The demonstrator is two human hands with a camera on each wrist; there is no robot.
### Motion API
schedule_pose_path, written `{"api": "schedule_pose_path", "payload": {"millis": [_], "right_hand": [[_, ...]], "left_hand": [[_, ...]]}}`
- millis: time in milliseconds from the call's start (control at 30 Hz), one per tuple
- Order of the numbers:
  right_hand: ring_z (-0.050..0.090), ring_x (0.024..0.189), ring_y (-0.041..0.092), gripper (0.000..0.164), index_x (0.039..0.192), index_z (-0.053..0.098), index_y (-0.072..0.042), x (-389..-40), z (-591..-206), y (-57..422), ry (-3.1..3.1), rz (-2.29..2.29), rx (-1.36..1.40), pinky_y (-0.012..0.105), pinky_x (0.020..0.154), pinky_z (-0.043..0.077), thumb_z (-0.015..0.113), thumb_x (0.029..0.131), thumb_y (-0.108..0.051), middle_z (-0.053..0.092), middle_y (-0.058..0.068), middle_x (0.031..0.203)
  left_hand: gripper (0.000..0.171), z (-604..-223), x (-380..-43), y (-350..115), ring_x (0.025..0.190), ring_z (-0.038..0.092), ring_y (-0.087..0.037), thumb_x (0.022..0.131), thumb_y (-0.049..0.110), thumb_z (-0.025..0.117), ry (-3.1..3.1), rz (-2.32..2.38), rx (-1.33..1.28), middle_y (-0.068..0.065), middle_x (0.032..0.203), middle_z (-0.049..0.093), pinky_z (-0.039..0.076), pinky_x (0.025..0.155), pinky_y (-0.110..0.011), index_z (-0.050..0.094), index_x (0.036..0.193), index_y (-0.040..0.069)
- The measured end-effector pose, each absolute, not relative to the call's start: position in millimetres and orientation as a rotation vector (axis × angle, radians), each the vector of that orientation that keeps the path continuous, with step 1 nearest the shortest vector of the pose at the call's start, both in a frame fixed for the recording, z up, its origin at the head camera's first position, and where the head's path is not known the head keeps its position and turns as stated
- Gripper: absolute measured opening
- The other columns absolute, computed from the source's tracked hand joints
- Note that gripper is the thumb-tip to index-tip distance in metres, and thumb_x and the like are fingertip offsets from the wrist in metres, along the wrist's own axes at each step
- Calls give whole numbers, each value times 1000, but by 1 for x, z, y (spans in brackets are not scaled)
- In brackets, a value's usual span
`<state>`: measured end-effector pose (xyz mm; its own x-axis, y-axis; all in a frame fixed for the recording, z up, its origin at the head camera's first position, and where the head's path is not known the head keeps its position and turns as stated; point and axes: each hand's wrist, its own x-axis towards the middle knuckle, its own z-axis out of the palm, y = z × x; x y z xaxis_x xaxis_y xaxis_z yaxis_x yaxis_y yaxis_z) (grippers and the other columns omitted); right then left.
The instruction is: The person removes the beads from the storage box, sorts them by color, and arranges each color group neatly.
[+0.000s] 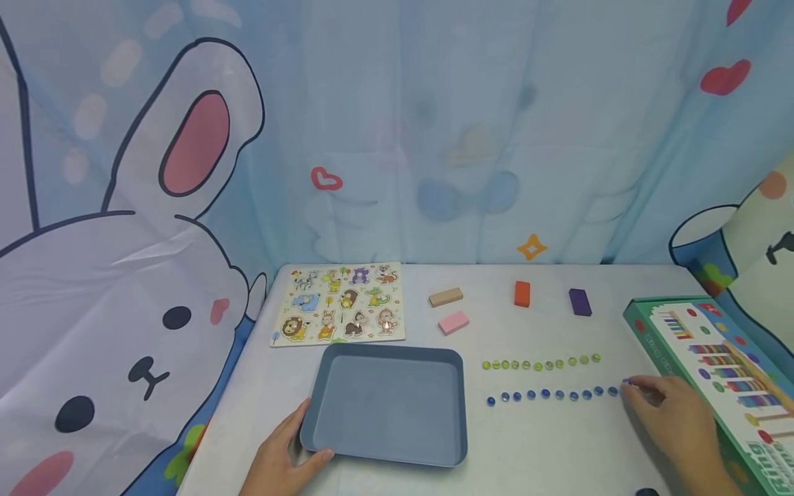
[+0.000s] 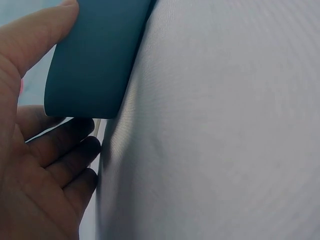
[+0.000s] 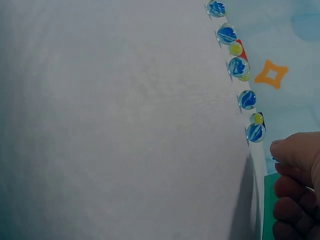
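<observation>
My right hand (image 1: 676, 420) pinches a blue glass marble (image 1: 626, 381) between thumb and forefinger, at the right end of a row of blue marbles (image 1: 560, 395). In the right wrist view only a sliver of that held marble shows under the fingertips. Behind this row runs a second one of yellow-green marbles (image 1: 537, 366). My left hand (image 1: 282, 458) holds the near left corner of a grey-blue tray (image 1: 391, 406), thumb on the front wall and fingers along the left side. Nothing lies in the tray.
An animal puzzle board (image 1: 341, 303) lies behind the tray. Wooden blocks in tan (image 1: 445, 297), pink (image 1: 453, 323), orange (image 1: 522, 294) and purple (image 1: 579, 302) lie at the back. A green toy box (image 1: 713, 358) stands at the right, close to my right hand. A printed curtain (image 1: 496, 124) hangs behind.
</observation>
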<state>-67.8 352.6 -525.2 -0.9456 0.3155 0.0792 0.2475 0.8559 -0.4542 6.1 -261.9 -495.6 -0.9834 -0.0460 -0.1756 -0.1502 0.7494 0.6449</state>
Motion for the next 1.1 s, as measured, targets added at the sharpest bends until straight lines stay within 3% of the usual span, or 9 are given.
{"api": "schedule_pose_path", "payload": {"millis": [100, 533, 667, 867, 1100], "right_hand": [[59, 99, 45, 40, 118, 73, 6, -67, -528, 352, -2882, 662, -425, 56, 78, 46, 79, 91, -23, 66, 31, 112], [61, 89, 36, 33, 112, 74, 5, -71, -532, 357, -2930, 629, -420, 48, 73, 48, 79, 90, -19, 70, 25, 102], [61, 94, 41, 37, 116, 73, 6, -69, -531, 356, -2930, 648, -431, 53, 75, 49, 79, 91, -21, 69, 28, 107], [60, 102, 45, 44, 128, 68, 6, -72, -511, 351, -2929, 752, -531, 57, 78, 53, 72, 98, -26, 64, 31, 116], [60, 105, 47, 46, 128, 68, 6, -78, -484, 345, -2919, 717, -390, 60, 78, 55, 68, 102, -32, 63, 31, 119]], "left_hand": [[109, -496, 6, -263, 147, 50, -40, 79, 72, 79, 2793, 1047, -153, -16, 160, 51, 45, 118, -59, 41, 161, 11], [109, -497, 5, -261, 147, 50, -41, 78, 72, 79, 2792, 1045, -163, -16, 159, 51, 46, 117, -60, 41, 161, 12], [110, -497, 5, -260, 147, 50, -40, 78, 72, 79, 2793, 1038, -164, -16, 159, 51, 46, 117, -60, 41, 161, 11], [109, -495, 4, -261, 146, 50, -41, 79, 72, 79, 2802, 1038, -161, -16, 159, 51, 46, 117, -60, 41, 162, 11], [106, -492, 3, -265, 147, 49, -41, 82, 71, 77, 2813, 1034, -141, -16, 160, 50, 46, 117, -61, 41, 162, 12]]}}
